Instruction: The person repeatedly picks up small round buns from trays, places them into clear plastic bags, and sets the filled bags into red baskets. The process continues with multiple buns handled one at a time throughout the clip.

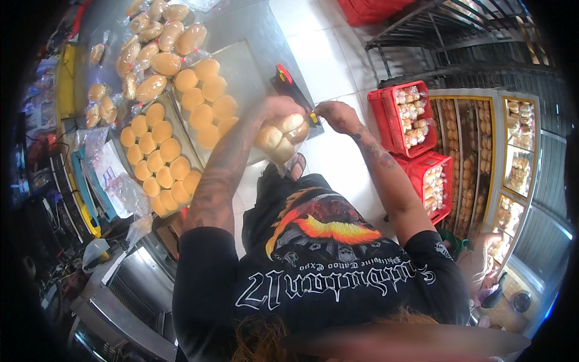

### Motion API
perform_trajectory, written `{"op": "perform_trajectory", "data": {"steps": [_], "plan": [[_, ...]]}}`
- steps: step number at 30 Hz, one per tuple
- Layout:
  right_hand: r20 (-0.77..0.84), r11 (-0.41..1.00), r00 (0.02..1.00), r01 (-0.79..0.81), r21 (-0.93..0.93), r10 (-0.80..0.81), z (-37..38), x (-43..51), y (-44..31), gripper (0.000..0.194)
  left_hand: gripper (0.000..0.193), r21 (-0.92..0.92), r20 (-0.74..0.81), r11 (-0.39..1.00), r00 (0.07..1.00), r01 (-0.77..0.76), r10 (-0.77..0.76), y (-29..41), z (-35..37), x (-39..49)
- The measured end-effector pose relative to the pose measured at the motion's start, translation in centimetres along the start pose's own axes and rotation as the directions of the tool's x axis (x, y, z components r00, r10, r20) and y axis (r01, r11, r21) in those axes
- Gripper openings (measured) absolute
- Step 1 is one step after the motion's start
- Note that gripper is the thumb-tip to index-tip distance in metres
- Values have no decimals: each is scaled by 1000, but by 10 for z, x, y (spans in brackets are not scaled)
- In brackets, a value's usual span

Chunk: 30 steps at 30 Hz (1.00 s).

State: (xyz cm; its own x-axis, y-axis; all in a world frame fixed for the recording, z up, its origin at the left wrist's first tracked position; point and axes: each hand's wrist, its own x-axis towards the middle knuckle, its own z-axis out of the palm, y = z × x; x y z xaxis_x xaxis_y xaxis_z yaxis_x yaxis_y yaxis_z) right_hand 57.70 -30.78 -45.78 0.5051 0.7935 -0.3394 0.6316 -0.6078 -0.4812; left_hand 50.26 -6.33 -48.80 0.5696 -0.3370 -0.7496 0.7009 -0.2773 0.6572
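Note:
My left hand (286, 107) grips the gathered neck of a clear plastic bag of bread buns (281, 138), which hangs below it past the metal table's edge. Right beside that hand is a tape bag-neck sealer (293, 86) in red, black and yellow at the table edge. My right hand (338, 117) is on the sealer's other side, fingers curled near its yellow end (313, 118). Whether those fingers pinch the bag's end is too small to tell. Unwrapped round buns lie in rows on one tray (248, 56) and on a second tray (192, 147) to its left.
Bagged loaves (169, 38) are heaped at the table's far left. Two red crates (382, 118) of bagged bread stand on the tiled floor (334, 59) at right. Behind them are bread shelves (461, 149) and a dark metal rack (407, 40). Another person's arm (475, 260) shows lower right.

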Motion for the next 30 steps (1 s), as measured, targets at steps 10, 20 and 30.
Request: {"op": "perform_trajectory", "data": {"steps": [10, 20, 30], "plan": [[-30, 809, 941, -275, 520, 338, 29, -27, 1, 45, 31, -468, -290, 880, 955, -84, -63, -69, 47, -28], [68, -181, 997, -73, 981, -32, 1, -63, -142, 18, 22, -217, -756, 766, 601, -605, 261, -18, 156, -197], [-40, -260, 955, -39, 965, -292, 22, -94, -251, 8, 27, 301, -923, 867, -351, -397, 159, -37, 261, -274]]}}
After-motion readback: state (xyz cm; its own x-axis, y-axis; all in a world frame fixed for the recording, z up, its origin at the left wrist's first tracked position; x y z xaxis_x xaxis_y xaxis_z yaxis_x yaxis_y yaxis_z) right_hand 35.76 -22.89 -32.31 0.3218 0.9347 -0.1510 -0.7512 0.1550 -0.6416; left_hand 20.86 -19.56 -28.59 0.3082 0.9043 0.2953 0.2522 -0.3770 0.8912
